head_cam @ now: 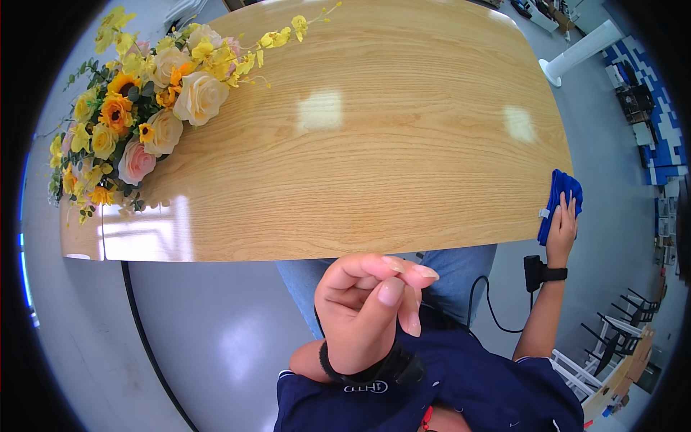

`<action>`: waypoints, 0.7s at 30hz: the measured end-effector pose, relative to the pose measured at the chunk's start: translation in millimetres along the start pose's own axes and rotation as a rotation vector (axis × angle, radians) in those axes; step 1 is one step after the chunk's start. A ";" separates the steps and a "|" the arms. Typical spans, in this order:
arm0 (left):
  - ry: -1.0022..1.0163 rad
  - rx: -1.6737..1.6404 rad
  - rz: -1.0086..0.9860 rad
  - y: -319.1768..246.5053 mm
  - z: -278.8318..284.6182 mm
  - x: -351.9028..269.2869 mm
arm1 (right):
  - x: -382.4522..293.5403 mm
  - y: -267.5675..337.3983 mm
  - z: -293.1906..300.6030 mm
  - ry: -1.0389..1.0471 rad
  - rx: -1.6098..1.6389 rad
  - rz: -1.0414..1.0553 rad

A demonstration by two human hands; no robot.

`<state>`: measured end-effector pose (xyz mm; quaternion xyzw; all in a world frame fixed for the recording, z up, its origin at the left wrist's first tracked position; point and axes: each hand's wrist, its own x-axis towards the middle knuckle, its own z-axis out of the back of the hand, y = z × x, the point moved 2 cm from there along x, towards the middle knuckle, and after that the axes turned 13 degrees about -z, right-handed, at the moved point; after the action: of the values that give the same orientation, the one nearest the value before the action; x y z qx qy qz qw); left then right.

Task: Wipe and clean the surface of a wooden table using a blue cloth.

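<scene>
My right hand (563, 229) lies on a folded blue cloth (553, 200) at the right edge of the wood-grain table (367, 178). Its fingers stretch forward over the fabric, and the thumb side faces the table. A small white tag shows on the cloth's left side. In front of my chest, above the lap and apart from the table, my left hand (372, 302) is raised with curled fingers. Its thumb meets the fingertips, and I see nothing between them. A black strap circles each wrist.
An arrangement of yellow, cream and pink flowers (137, 110) covers the table's left end. A black cable (496, 324) runs from the device on my right wrist. Beyond the table stands a white cylindrical post (583, 51). Black chairs (610, 345) are at lower right.
</scene>
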<state>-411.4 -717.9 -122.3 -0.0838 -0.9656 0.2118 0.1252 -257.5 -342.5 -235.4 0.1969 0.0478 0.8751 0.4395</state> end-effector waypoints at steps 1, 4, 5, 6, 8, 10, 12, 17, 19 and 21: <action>-0.032 -0.013 0.024 0.2 0.2 0.0 | 0.1 0.0 0.0 0.000 0.005 0.002; -0.014 0.004 0.000 0.1 -1.1 0.8 | 0.3 0.6 0.3 0.000 0.015 0.007; -0.005 0.010 0.003 0.6 -1.4 0.9 | 0.2 1.1 0.7 -0.016 0.023 0.022; 0.001 0.009 -0.006 0.9 -1.5 0.9 | 0.2 1.1 0.5 -0.002 0.021 0.011; 0.008 0.009 -0.014 0.9 -1.1 0.4 | 0.0 1.5 0.9 -0.025 0.019 0.025; -0.026 -0.004 0.016 1.1 0.4 -1.1 | 0.0 0.9 0.4 -0.016 0.013 0.022; -0.037 -0.035 0.038 1.9 2.0 -1.8 | -0.2 0.1 0.6 -0.026 0.011 0.031; -0.057 0.077 0.053 9.9 8.5 -2.7 | -0.6 0.1 1.7 -0.037 -0.021 0.064; 0.062 0.314 0.069 11.8 13.8 -2.8 | 0.1 0.4 1.6 -0.023 -0.001 0.070; 0.134 0.314 0.248 8.4 22.3 -7.7 | 0.7 -0.5 -0.3 -0.019 -0.028 0.053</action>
<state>-409.3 -720.7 -147.2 -0.1954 -0.8927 0.3672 0.1735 -257.6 -341.7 -235.6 0.2003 0.0262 0.8850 0.4194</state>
